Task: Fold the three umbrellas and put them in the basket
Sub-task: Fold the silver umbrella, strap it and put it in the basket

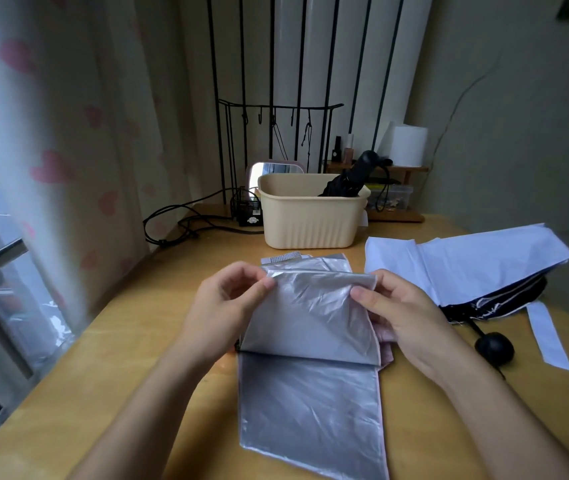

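A silver umbrella (311,393) lies flat on the wooden table (120,358) in front of me, its canopy panels spread toward me. My left hand (220,306) pinches the top left corner of one lifted silver panel. My right hand (404,310) pinches the same panel's top right corner. A white umbrella (466,265) with a black inner side and round black handle lies unfolded to the right. A folded black umbrella (349,183) stands in the cream basket (311,220) at the back of the table.
Black cables (179,223) trail left of the basket. Behind the basket stand a small mirror (265,171), a black wire rack (276,133) and a wooden shelf (397,188) with a paper roll and bottles. A curtain hangs along the left.
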